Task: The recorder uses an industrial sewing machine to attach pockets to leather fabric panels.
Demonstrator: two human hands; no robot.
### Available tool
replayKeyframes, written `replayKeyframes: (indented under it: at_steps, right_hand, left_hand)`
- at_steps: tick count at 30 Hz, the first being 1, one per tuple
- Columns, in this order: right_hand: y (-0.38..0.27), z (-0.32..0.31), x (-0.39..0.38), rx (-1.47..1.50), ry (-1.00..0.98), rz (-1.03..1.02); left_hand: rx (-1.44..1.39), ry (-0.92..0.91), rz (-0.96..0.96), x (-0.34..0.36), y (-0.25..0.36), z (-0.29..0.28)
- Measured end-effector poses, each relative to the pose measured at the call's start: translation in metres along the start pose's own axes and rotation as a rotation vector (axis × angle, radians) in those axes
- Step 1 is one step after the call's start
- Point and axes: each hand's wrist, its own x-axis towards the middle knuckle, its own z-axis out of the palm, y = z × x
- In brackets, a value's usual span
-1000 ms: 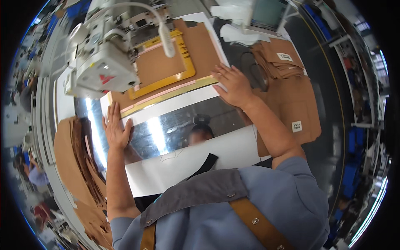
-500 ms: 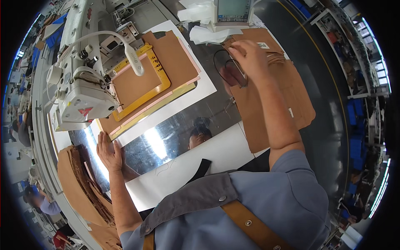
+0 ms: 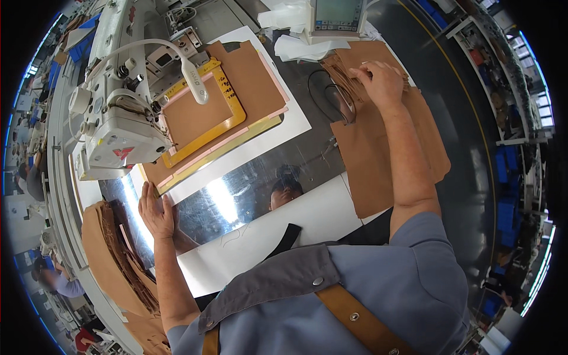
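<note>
My left hand (image 3: pixel 157 214) lies with fingers stretched out at the near left corner of a brown flat panel (image 3: pixel 258 80), fingertips touching its edge. A yellow frame (image 3: pixel 235 109) rests on the panel under the head of a white sewing machine (image 3: pixel 121 139). Pink strips run along the panel's border. My right hand (image 3: pixel 383 84) is over a stack of brown flat pieces (image 3: pixel 370 160) on the right. Its fingers are loosely bent and a little apart, with nothing plainly between them; the hand covers part of the stack.
A screen (image 3: pixel 338 15) stands at the back, with crumpled white sheets (image 3: pixel 305 48) before it. Dark cable loops (image 3: pixel 313 94) lie left of the right stack. More brown pieces (image 3: pixel 109 260) are piled at the left. A shiny metal plate (image 3: pixel 248 177) covers the middle of the table.
My right hand has moved right across the stack, away from its left edge, and its fingers have loosened. More fanned piece edges show at the stack's far left. My left hand stays at the panel's corner.
</note>
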Motion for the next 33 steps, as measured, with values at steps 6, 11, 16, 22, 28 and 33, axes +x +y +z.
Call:
replayKeyframes:
  at_steps: [6, 11, 16, 22, 28, 33]
  right_hand:
    - [0.000, 0.013, -0.004, 0.066, 0.047, -0.134]
    - [0.029, 0.000, 0.006, 0.168, 0.133, 0.203]
    - [0.052, -0.058, 0.021, 0.266, 0.348, 0.455]
    - [-0.074, -0.101, 0.003, 0.357, 0.357, -0.325]
    - [-0.217, -0.051, -0.090, 0.859, -0.188, -0.694]
    - [-0.235, -0.017, -0.087, 0.923, -0.285, -0.523]
  left_hand:
    - [0.012, -0.006, 0.006, -0.001, 0.000, -0.001]
    - [0.024, -0.011, 0.014, 0.000, 0.002, 0.001]
    - [0.254, 0.062, 0.049, -0.001, 0.023, -0.011]
    - [-0.901, -0.132, -0.320, 0.014, 0.141, -0.018]
    - [-1.358, -0.449, -0.631, 0.032, 0.215, -0.010]
    - [-1.332, -0.434, -0.691, 0.008, 0.180, 0.019]
